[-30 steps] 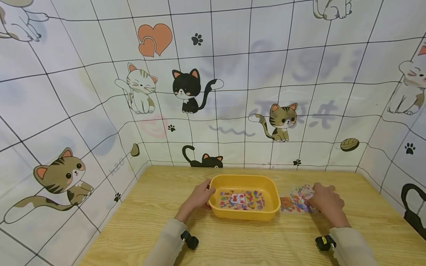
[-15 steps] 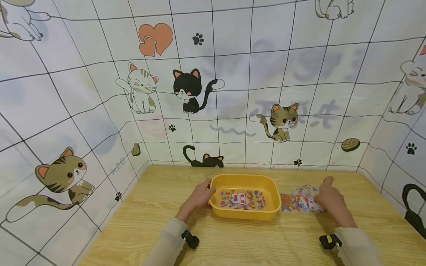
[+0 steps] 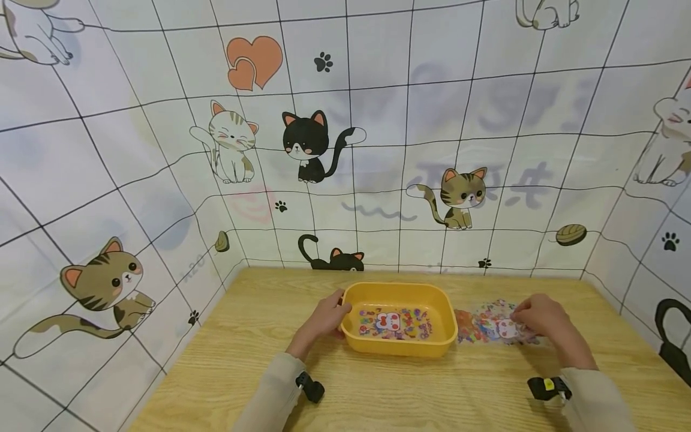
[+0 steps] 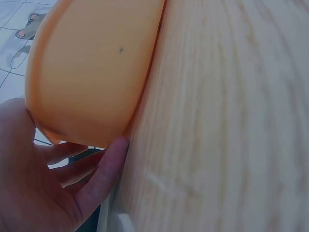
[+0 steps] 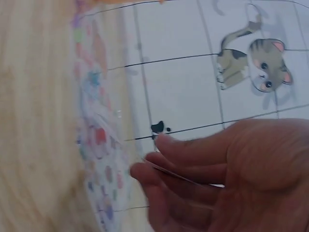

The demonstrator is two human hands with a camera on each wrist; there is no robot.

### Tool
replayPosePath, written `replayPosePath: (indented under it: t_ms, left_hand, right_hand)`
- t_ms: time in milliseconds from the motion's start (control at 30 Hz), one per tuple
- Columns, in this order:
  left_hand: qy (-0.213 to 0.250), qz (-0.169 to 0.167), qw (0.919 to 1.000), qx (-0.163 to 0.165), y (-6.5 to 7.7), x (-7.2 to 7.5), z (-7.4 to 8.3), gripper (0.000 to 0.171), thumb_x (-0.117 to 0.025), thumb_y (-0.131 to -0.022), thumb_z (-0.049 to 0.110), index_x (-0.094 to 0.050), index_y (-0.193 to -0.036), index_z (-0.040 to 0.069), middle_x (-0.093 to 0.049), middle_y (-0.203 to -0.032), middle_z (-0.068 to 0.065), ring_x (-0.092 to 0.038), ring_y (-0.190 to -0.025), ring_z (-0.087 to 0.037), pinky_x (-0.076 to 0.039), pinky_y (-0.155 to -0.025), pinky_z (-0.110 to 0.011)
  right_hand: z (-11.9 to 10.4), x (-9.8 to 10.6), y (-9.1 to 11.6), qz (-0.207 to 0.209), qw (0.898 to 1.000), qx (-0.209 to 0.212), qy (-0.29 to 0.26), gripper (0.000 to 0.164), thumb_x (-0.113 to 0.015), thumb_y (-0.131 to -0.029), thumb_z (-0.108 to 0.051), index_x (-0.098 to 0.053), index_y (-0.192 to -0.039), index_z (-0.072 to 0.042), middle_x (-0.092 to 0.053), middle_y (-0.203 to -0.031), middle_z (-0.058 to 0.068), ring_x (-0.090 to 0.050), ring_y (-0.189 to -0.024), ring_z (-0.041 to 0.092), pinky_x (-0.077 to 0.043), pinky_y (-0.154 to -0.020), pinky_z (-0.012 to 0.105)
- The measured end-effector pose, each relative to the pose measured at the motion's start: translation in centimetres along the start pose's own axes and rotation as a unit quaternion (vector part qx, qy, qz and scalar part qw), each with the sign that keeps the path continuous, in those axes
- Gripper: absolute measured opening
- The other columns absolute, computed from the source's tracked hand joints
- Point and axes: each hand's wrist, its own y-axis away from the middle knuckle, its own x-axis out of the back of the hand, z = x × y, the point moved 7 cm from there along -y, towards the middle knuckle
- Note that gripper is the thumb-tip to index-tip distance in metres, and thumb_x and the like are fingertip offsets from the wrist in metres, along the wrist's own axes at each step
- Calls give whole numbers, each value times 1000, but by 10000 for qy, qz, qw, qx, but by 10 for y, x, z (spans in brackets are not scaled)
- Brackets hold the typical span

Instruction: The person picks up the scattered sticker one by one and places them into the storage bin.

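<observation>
A yellow plastic basin (image 3: 399,347) stands on the table, a colourful cartoon sticker sheet (image 3: 387,324) lying flat inside it. My left hand (image 3: 326,316) grips the basin's left end, thumb at the rim; in the left wrist view the fingers reach along its outer wall (image 4: 96,72). Right of the basin, several clear printed sticker sheets (image 3: 480,327) lie overlapping in a row. Over their right end my right hand (image 3: 546,316) pinches with thumb and fingers. The right wrist view shows a thin sheet (image 5: 176,175), seen edge-on, between them.
The wooden table (image 3: 378,393) runs back to a wall covering (image 3: 378,180) printed with cats and grid lines, which also closes both sides. Small black cameras (image 3: 547,389) are strapped at both wrists.
My right hand has moved right along the sticker sheets, and its raised pointing finger has come down into a pinch. More of the printed sheets now shows. My left hand keeps its grip.
</observation>
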Motion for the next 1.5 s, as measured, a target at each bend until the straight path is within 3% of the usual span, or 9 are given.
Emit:
replayPosePath:
  t_ms: [133, 300, 367, 567, 633, 833, 1033, 1367, 1500]
  left_hand:
    - [-4, -13, 10000, -15, -1, 0, -1, 42, -50, -103, 27, -52, -142, 11, -62, -122, -19, -71, -79, -22, -65, -53, -39]
    - [-61, 2, 10000, 6, -1, 0, -2, 43, -50, -102, 28, -52, -142, 12, -63, -121, -18, -70, -80, -22, -65, -53, -39]
    - [-101, 18, 9999, 7, -2, 0, -2, 43, -50, -102, 28, -52, -142, 13, -63, -121, -18, -70, -79, -22, -65, -53, -38]
    - [-108, 33, 9999, -17, -1, -1, -1, 42, -50, -102, 27, -52, -142, 13, -64, -121, -18, -70, -76, -20, -65, -52, -38]
    - [-107, 25, 9999, -21, 0, -1, 0, 42, -50, -102, 27, -52, -142, 13, -64, -120, -18, -70, -75, -20, -65, -52, -38]
    - [-84, 4, 10000, -42, 0, -1, 0, 43, -49, -102, 27, -52, -142, 13, -64, -119, -18, -70, -75, -20, -65, -51, -39]
    - [-96, 5, 9999, -29, 0, -1, 1, 42, -49, -102, 26, -52, -142, 14, -63, -119, -18, -70, -77, -21, -65, -52, -39]
    - [-56, -1, 10000, -53, 0, 0, -1, 40, -49, -103, 26, -52, -140, 12, -63, -121, -19, -70, -76, -21, -65, -52, -39]
    - [-49, 8, 10000, -73, 0, 0, 0, 40, -48, -103, 26, -53, -139, 12, -63, -122, -19, -70, -75, -21, -65, -52, -39]
  right_hand:
    - [-1, 0, 4, -575, 9956, 11, -746, 37, -58, -98, -7, -61, -122, 20, -68, -95, 17, -62, -77, 21, -61, -65, 37]
    - [-3, 10, 7, -708, 9928, 66, -963, 45, -54, -91, 4, -50, -132, 24, -59, -119, 38, -61, -82, 21, -63, -68, 37]
    - [-4, 15, 8, -536, 9942, 70, -934, 44, -53, -89, 6, -51, -130, 24, -57, -121, 41, -61, -79, 20, -63, -66, 35]
    - [-6, 29, 12, -7, 9955, -21, -948, 34, -52, -91, 5, -59, -119, 22, -65, -99, 26, -64, -73, 18, -63, -64, 34]
    - [-8, 31, 13, 76, 9958, 22, -907, 34, -53, -92, 3, -59, -120, 22, -67, -97, 26, -66, -75, 18, -64, -65, 34]
    - [-12, 41, 18, 410, 9962, 148, -754, 36, -55, -97, -2, -56, -125, 22, -69, -102, 32, -70, -80, 21, -64, -66, 36]
    - [-19, 52, 23, 869, 9932, 287, -721, 34, -52, -102, -4, -59, -125, 20, -69, -107, 34, -69, -73, 15, -60, -59, 26]
    - [-37, 72, 40, 1514, 9873, 445, -208, 34, -56, -102, -11, -64, -125, 13, -70, -108, 31, -67, -68, 10, -53, -56, 25]
    - [-42, 77, 44, 1677, 9846, 416, -254, 34, -56, -103, -11, -63, -126, 13, -70, -106, 32, -67, -67, 9, -54, -56, 24]
